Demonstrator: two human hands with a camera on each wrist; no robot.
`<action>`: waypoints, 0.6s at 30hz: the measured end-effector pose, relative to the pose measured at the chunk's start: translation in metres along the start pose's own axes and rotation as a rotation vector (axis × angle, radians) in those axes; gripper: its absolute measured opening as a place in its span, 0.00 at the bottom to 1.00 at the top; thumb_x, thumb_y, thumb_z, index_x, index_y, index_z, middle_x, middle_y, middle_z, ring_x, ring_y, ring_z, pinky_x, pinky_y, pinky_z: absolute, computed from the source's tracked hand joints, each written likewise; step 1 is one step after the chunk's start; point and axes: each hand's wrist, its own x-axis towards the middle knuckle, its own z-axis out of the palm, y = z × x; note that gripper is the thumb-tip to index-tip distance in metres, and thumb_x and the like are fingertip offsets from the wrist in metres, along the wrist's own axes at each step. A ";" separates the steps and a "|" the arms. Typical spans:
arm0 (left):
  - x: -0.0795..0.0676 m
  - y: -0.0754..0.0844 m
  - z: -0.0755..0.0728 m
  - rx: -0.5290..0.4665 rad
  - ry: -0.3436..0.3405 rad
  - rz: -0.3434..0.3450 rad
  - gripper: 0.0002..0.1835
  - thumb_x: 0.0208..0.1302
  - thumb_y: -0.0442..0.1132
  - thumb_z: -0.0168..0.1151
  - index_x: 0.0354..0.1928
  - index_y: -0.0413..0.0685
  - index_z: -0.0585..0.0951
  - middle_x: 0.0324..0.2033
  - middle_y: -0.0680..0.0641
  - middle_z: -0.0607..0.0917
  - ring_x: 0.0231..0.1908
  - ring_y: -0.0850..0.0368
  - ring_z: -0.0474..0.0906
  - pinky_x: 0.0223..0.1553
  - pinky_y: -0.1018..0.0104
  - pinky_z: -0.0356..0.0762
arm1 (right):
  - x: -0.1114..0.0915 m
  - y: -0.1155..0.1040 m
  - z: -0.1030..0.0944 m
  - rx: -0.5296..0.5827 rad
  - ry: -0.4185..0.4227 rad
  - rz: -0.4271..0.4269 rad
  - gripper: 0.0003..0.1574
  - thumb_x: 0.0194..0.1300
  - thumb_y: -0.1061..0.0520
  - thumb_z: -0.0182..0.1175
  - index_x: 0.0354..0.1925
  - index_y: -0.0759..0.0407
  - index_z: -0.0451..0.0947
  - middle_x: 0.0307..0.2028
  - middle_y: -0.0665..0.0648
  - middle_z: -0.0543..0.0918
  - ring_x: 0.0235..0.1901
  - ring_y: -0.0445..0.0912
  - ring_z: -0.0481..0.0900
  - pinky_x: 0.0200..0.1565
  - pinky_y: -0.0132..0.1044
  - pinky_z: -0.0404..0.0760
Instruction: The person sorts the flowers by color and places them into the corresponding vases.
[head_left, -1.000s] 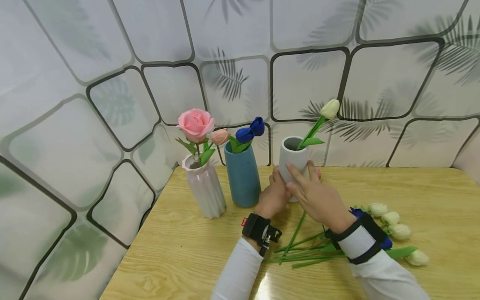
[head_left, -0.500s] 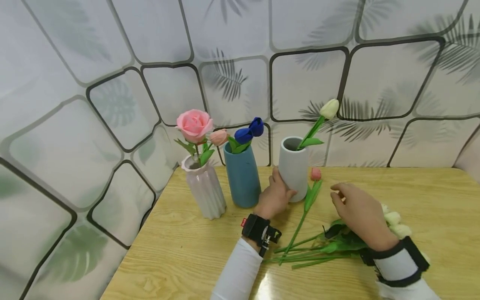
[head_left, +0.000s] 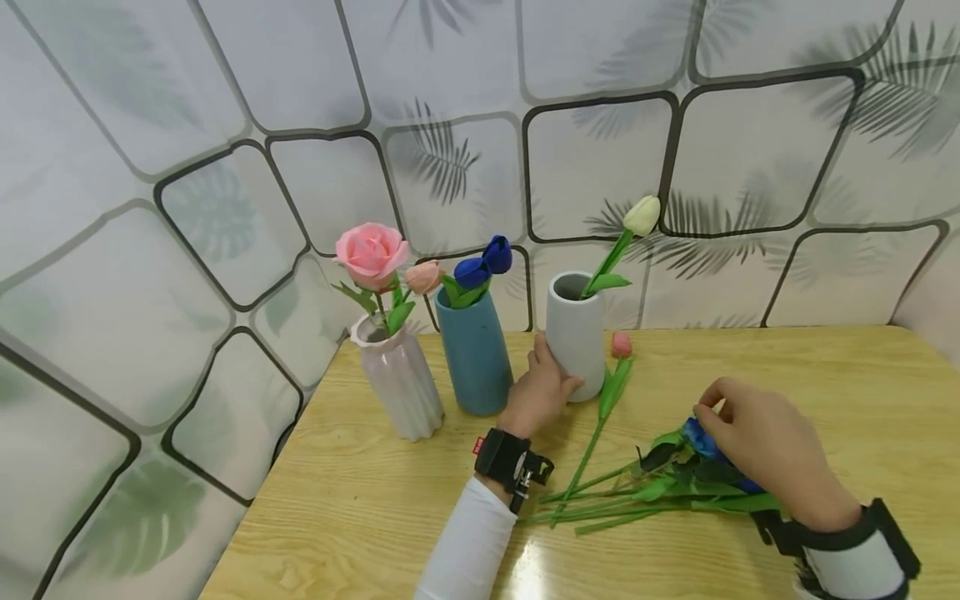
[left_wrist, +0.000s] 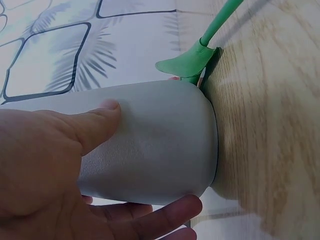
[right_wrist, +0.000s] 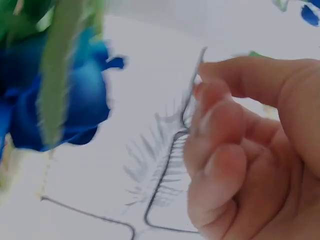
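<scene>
My left hand grips the pale grey vase low down, with the thumb on its near side in the left wrist view. From that vase's mouth leans a white tulip. A pink tulip with a green stem lies right beside its base. Over the pile at the right hovers my right hand, fingers loosely curled and holding nothing visible. Just beneath it shows a blue rose, blurred in the right wrist view, with dark leaves. The hand covers the far end of the pile.
A blue vase with blue tulips stands left of the grey one. Further left, a ribbed pearly vase holds a pink rose and a peach tulip. Patterned cloth rises behind the wooden table.
My right hand has left the grey vase and moved right and toward me, over the flower pile. My left hand stays on the vase. The head view has shifted slightly.
</scene>
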 end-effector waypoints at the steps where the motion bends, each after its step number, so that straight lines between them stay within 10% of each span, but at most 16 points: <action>1: 0.000 0.000 0.000 -0.002 0.005 0.004 0.47 0.72 0.52 0.58 0.77 0.39 0.41 0.64 0.29 0.66 0.45 0.37 0.83 0.33 0.54 0.82 | -0.002 -0.002 -0.001 -0.005 -0.013 -0.017 0.07 0.69 0.56 0.61 0.39 0.60 0.80 0.16 0.47 0.75 0.12 0.42 0.65 0.15 0.35 0.60; 9: 0.000 -0.001 0.001 0.001 0.011 0.006 0.47 0.72 0.52 0.58 0.77 0.39 0.41 0.64 0.30 0.66 0.46 0.37 0.82 0.34 0.53 0.82 | -0.009 -0.004 0.004 -0.103 -0.165 -0.072 0.04 0.63 0.58 0.66 0.31 0.52 0.80 0.20 0.45 0.76 0.16 0.40 0.67 0.18 0.36 0.66; 18: -0.001 -0.002 0.002 0.012 0.012 0.016 0.46 0.72 0.52 0.57 0.76 0.39 0.41 0.64 0.30 0.67 0.46 0.37 0.83 0.34 0.53 0.82 | -0.010 -0.002 0.017 0.031 -0.466 -0.221 0.09 0.60 0.60 0.68 0.27 0.46 0.81 0.22 0.40 0.76 0.20 0.33 0.67 0.24 0.31 0.68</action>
